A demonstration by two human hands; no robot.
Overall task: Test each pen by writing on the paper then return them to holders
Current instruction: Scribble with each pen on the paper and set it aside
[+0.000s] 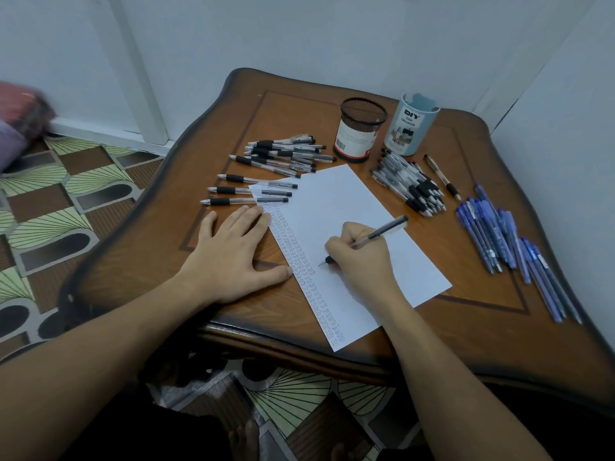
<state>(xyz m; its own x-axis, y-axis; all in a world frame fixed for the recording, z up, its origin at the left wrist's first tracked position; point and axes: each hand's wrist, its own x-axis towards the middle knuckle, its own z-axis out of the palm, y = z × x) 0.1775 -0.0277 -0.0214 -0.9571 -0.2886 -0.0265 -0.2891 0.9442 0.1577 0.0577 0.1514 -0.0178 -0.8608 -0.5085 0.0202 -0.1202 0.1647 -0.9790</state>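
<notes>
I am watching the right hand (361, 261) pinching a slim grey ballpoint pen with a black rubber grip (382, 231). Its fingers are curling tight round the grip section low near the tip. The tip is resting on the white sheet of paper (349, 201), beside a column of small written marks along the sheet's left edge. The left hand (229, 254) is lying flat with fingers straight and spread, its fingertips and thumb touching that edge and pinning the sheet to the brown wooden table (466, 327).

I am judging the pen to be light and stiff, with a smooth barrel that is likely slippery. The rubber sleeve is therefore the place to hold for writing, and mid-barrel would be serving better for dropping it into a holder. The thin paper is looking ready to slide or crease unless pressed.

The black wire-mesh pen cup (361, 128) and the pale blue plastic desk organizer (411, 124) are standing just beyond the sheet's far end. Loose black-gripped pens (283, 154) are lying to the left and dark blue pens (492, 234) to the right.
</notes>
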